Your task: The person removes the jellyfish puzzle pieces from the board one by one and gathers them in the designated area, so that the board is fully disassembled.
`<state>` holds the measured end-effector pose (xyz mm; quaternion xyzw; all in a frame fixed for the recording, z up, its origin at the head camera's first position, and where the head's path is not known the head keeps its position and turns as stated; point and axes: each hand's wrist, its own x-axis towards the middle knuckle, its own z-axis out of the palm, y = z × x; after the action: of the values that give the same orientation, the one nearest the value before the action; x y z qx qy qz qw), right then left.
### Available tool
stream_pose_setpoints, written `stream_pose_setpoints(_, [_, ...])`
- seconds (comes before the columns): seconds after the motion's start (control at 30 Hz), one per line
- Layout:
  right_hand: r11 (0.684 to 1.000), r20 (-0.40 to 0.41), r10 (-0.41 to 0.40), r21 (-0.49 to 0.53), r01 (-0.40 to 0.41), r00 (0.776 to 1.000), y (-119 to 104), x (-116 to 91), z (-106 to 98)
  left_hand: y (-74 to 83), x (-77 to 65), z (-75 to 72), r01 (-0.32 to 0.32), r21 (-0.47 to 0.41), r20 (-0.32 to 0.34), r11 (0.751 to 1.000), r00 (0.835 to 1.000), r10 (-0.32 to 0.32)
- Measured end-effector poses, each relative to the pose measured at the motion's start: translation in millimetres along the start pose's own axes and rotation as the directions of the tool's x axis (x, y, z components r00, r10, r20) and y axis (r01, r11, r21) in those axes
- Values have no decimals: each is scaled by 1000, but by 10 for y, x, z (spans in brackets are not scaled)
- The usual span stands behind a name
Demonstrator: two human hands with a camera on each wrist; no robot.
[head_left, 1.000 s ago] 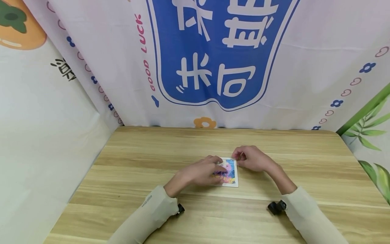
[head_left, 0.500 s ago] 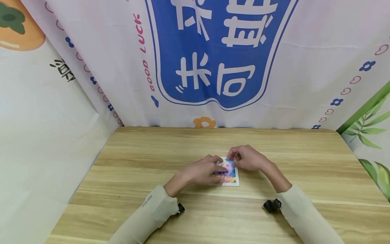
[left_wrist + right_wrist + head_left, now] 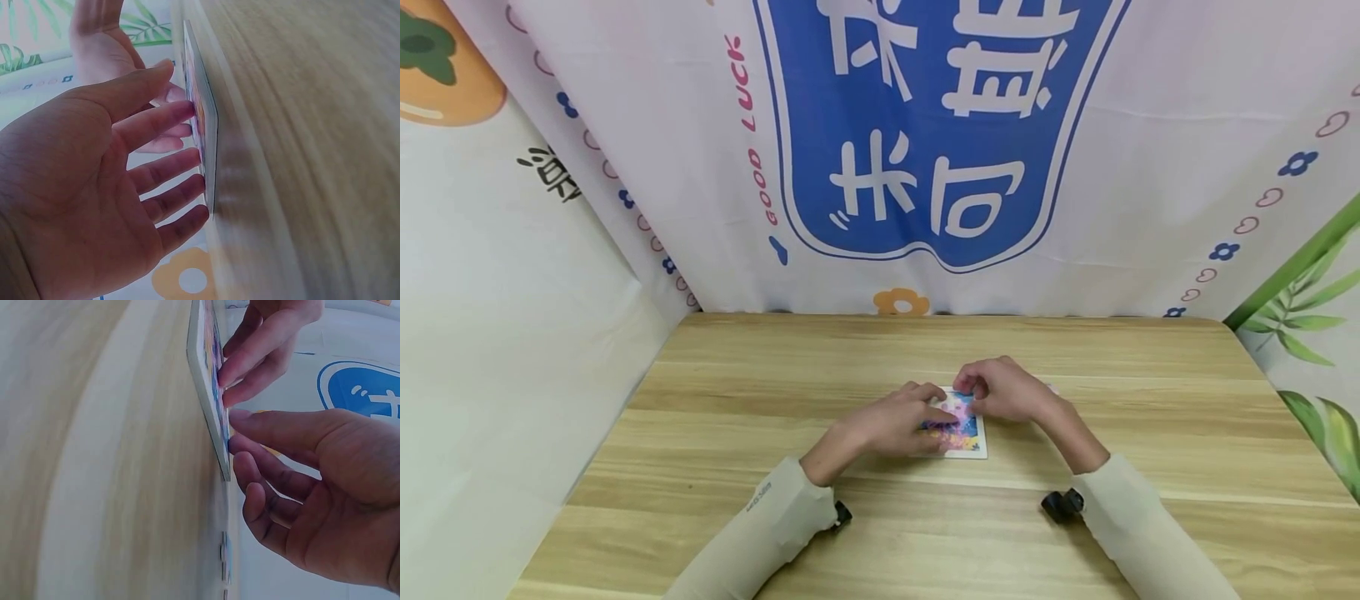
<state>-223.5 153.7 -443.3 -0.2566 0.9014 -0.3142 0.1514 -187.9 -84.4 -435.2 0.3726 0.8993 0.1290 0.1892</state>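
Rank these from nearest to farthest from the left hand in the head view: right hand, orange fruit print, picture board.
1. Picture board: partly beneath the left hand.
2. Right hand: just to the right.
3. Orange fruit print: far upper left.

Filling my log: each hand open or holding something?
Left hand: open, fingertips on the picture board.
Right hand: at the board; cannot tell whether it holds anything.

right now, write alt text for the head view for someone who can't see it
A person's left hand touches a colourful, white-bordered picture board lying on a wooden table, while the right hand is at the board's far right corner. Behind the table hangs a white cloth with a blue emblem.
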Motion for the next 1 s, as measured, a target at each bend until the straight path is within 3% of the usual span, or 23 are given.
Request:
stream_pose_setpoints(0.47, [998, 32, -22, 66, 20, 999, 119, 73, 29, -1, -7, 18, 1, -4, -5, 1000, 1000, -1])
stream_pose_setpoints(1.0, [997, 21, 29, 64, -30, 999, 52, 65, 33, -5, -13, 24, 9, -3, -5, 1000, 1000, -9])
